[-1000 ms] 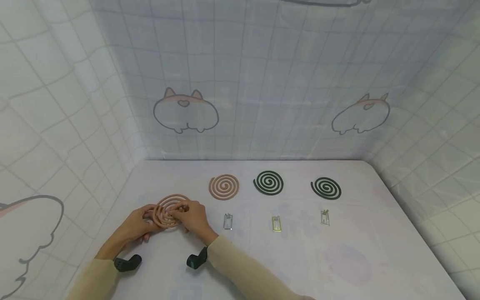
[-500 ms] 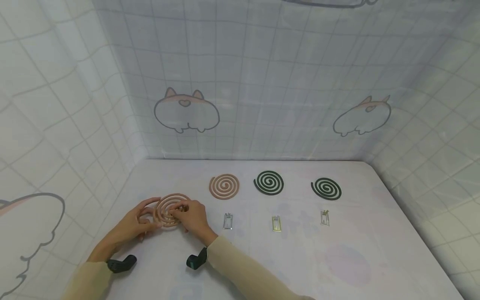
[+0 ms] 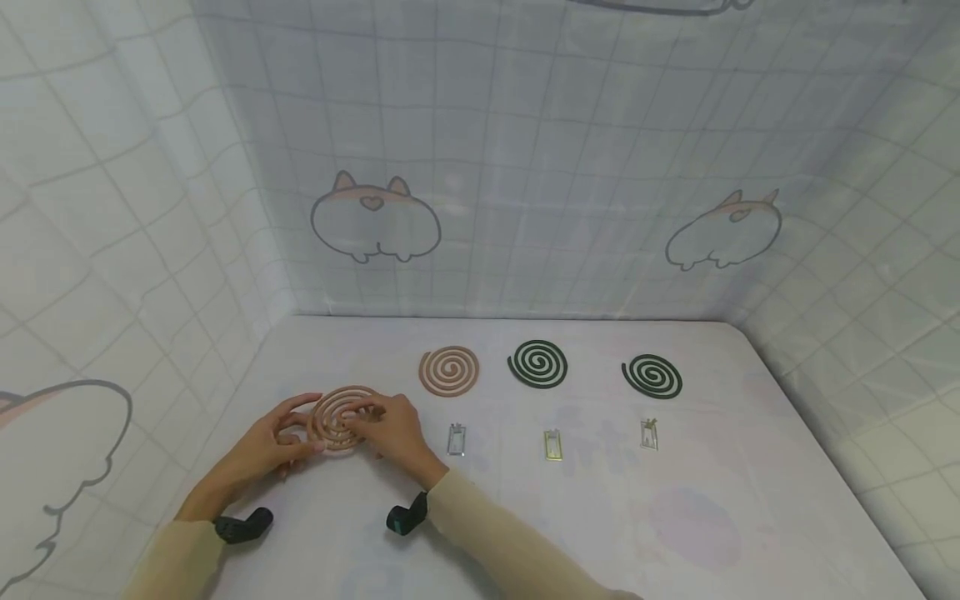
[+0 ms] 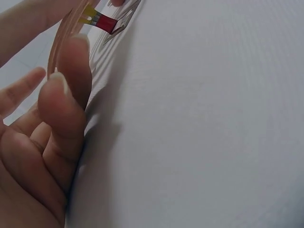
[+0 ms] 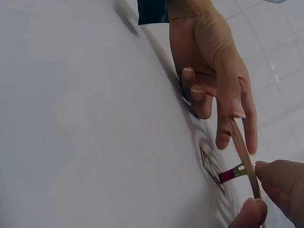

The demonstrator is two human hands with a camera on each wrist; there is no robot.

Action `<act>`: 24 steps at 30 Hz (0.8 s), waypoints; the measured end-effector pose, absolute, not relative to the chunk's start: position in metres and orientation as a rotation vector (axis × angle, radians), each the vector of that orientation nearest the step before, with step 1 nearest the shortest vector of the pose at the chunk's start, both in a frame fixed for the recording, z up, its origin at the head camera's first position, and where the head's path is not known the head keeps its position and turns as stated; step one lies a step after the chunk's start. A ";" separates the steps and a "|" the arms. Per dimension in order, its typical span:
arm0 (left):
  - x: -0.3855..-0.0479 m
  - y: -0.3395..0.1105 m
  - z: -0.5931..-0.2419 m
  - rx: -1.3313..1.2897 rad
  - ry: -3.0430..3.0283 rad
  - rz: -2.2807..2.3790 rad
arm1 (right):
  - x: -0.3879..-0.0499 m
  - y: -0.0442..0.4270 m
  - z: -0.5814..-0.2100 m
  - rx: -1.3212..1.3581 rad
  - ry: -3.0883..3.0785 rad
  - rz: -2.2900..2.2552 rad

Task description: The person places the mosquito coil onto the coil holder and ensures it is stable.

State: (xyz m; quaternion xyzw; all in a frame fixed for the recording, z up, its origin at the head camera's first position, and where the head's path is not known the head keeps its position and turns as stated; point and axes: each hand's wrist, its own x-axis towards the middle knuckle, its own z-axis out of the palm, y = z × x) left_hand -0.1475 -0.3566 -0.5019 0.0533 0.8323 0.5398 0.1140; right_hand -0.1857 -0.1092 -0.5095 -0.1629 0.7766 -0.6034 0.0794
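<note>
Tan spiral coil [image 3: 332, 416], head view: being held at the left of a white table [image 3: 525, 517]. Left hand [image 3: 264, 447]: pointing in from the lower left, thumb and index finger spreading apart at the coil's rim. Right hand [image 3: 393, 431]: pointing up-left, thumb and fingertip pinching near the coil's centre. Second tan coil [image 3: 448, 372], green coil [image 3: 537, 364] and farther green coil [image 3: 652, 377]: lying in a row to the right, three small metal holders [image 3: 552, 446] lying nearer the person.

Left wrist view: Left hand's fingertips gripping the coil, which is showing edge-on, thin and tilted. Red-and-yellow strip [image 4: 104, 23]: joining coil and thin metal frame [image 4: 118, 31].

Right wrist view: Left hand's thumb pressing one face, longer fingers extending along the other. Right hand's fingertips flanking both faces. Coil: appearing as a narrow brown band, the frame tilting beneath; whether it is touching the table, cannot tell.
</note>
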 end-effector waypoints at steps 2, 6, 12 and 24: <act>-0.147 -0.357 -0.501 0.149 2.450 1.571 | -0.187 -0.105 -0.510 -0.493 2.308 -1.809; -0.147 -0.358 -0.501 0.169 2.456 1.566 | -0.187 -0.098 -0.509 -0.484 2.303 -1.795; -0.149 -0.359 -0.504 0.187 2.448 1.580 | -0.187 -0.094 -0.508 -0.473 2.300 -1.753; -0.149 -0.357 -0.505 0.130 2.455 1.559 | -0.190 -0.103 -0.512 -0.529 2.386 -1.682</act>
